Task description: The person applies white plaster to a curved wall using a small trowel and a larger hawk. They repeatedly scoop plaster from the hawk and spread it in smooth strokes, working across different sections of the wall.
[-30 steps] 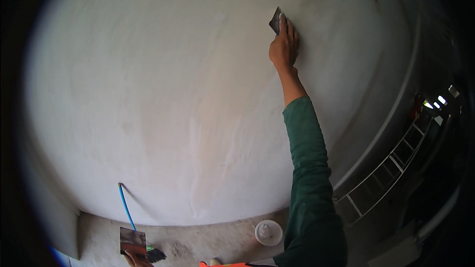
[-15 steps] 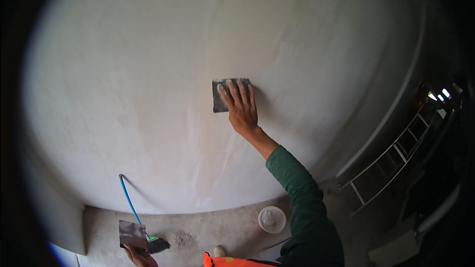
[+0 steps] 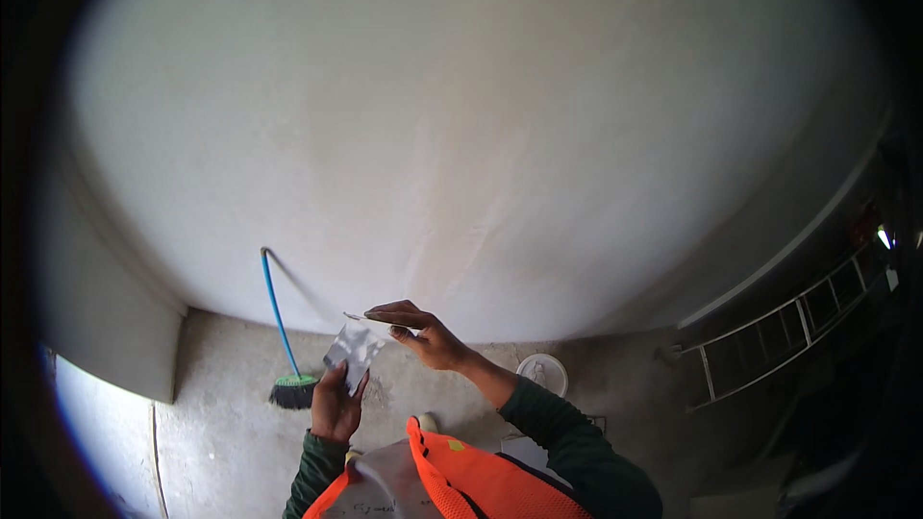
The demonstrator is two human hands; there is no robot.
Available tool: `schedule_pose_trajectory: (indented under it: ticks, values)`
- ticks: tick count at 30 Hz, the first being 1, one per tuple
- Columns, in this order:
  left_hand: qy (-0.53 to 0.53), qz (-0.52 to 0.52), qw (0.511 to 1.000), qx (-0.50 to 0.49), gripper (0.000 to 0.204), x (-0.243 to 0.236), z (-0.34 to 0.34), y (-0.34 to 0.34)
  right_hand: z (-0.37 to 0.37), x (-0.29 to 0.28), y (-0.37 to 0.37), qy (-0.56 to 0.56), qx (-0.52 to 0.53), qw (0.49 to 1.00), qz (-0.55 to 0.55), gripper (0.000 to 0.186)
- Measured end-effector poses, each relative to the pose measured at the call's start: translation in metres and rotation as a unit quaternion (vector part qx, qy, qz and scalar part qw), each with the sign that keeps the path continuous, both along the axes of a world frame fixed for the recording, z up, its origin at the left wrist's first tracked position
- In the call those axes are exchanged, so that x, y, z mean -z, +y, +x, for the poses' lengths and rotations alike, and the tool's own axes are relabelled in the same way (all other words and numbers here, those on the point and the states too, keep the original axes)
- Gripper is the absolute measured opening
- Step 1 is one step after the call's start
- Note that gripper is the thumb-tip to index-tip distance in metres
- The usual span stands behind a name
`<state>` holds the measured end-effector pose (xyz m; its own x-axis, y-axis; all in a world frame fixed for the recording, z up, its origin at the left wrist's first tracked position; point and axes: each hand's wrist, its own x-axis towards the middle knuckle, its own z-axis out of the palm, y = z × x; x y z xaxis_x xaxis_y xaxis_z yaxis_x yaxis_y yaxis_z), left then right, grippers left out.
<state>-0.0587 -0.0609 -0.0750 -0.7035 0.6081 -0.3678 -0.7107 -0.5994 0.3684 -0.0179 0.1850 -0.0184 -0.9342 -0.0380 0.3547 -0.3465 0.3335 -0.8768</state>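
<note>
In my left hand (image 3: 336,404), low and left of centre, is a shiny metal putty plate (image 3: 357,356), gripped by its lower part and tilted. My right hand (image 3: 423,336) is just above and to the right of it, with its fingers pressed along another thin putty blade (image 3: 354,315), seen nearly edge-on. The two blades are close or touching; I cannot tell which. Above them spreads the white wall (image 3: 452,115), with a faint pinkish, streaked patch.
A broom (image 3: 293,389) with a blue handle leans on the wall at left. A white bucket (image 3: 553,370) with pale material sits on the concrete floor (image 3: 221,423), partly behind my right arm. A metal ladder (image 3: 808,332) lies at right. My orange vest (image 3: 442,461) shows below.
My right hand has come down off the wall with its blade, and my left hand has risen rightward with its plate to meet it. The view has shifted, showing more floor.
</note>
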Motion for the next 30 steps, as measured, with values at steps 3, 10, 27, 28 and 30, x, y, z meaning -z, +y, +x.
schedule_pose_trajectory:
  ticks: [3,10,27,28,30]
  values:
    - [-0.004,-0.004,1.000,0.000,0.032,-0.029,0.007,0.008,0.018,0.004,0.004,0.052,-0.046,0.998,0.007,0.047]
    - [0.227,0.001,0.967,-0.118,0.039,-0.076,-0.015,-0.013,0.042,0.052,-0.003,-0.275,0.218,0.936,0.036,0.031]
    - [0.541,-0.481,0.690,-0.025,0.035,0.061,-0.012,-0.110,0.017,-0.020,-0.068,-0.147,0.193,0.750,-0.615,0.026]
    - [0.495,-0.512,0.701,-0.042,0.030,0.077,-0.005,-0.117,0.013,-0.018,-0.064,-0.153,0.212,0.742,-0.617,0.026]
    - [0.439,-0.473,0.755,-0.115,0.028,0.105,0.008,-0.134,0.007,-0.010,-0.059,-0.164,0.229,0.729,-0.624,0.023]
